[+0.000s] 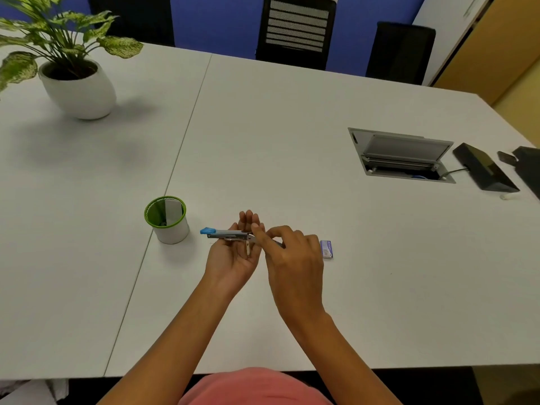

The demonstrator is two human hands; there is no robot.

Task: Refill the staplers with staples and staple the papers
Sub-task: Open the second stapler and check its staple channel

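A white table with a seam running from near left to far. On it: a potted plant far left, a green-rimmed cup near the seam, a staple box right of centre, and a black device far right beside an open cable hatch.

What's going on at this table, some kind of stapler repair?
Closer to a refill. A person holds a small blue stapler opened up in the left hand, while the right hand pinches at its rear end, apparently working on the staple channel. A small box of staples lies on the white table just beyond the right hand, and a green-rimmed cup stands to the left. No papers are in view.
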